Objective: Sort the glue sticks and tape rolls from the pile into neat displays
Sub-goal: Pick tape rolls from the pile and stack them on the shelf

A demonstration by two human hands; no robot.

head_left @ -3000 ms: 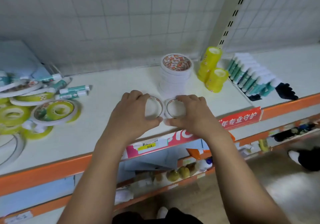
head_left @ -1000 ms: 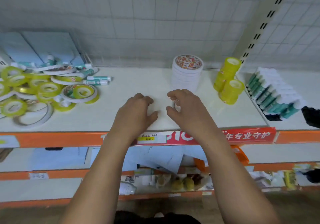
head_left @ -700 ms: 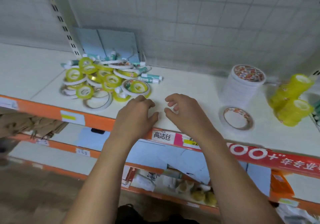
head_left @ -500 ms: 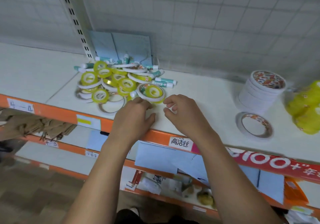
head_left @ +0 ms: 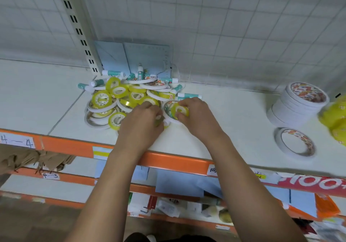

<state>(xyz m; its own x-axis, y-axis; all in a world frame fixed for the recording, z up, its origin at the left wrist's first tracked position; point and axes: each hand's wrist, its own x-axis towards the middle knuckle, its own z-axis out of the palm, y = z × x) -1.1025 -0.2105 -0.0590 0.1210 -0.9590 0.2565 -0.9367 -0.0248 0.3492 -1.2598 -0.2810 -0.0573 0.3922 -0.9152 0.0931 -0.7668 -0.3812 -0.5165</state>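
Two hands worked at the near edge of the pile (head_left: 121, 95) of tape rolls and glue sticks (head_left: 112, 72) on the shelf (head_left: 234, 114). The right hand (head_left: 198, 116) had its fingers (head_left: 187, 104) curled round a small yellow tape roll (head_left: 181, 110), thumb on the near side and fingertips over the far rim. That roll lay inside the ring of a wide white tape roll (head_left: 169, 119) directly beneath the fingers.

The left hand (head_left: 140, 123) was just left of it, fingers (head_left: 150, 108) bent down over the heap. Something yellow showed under them, but whether they held it could not be told.

The step looked like picking yellow rolls out of the heap. Done well, the small roll would come straight up, so the white ring under it was not dragged along. The left fingers could press that ring flat meanwhile.

Loose glue sticks lay beyond the fingers at the far side of the pile and seemed likely to roll if the heap was disturbed, so a gentle lift suited best.

Well to the right of the fingers stood a stack of white tape rolls (head_left: 297, 105), a single white roll (head_left: 294, 144) lying nearer, and blurred yellow rolls (head_left: 335, 118) farther right, probably where this one belonged.
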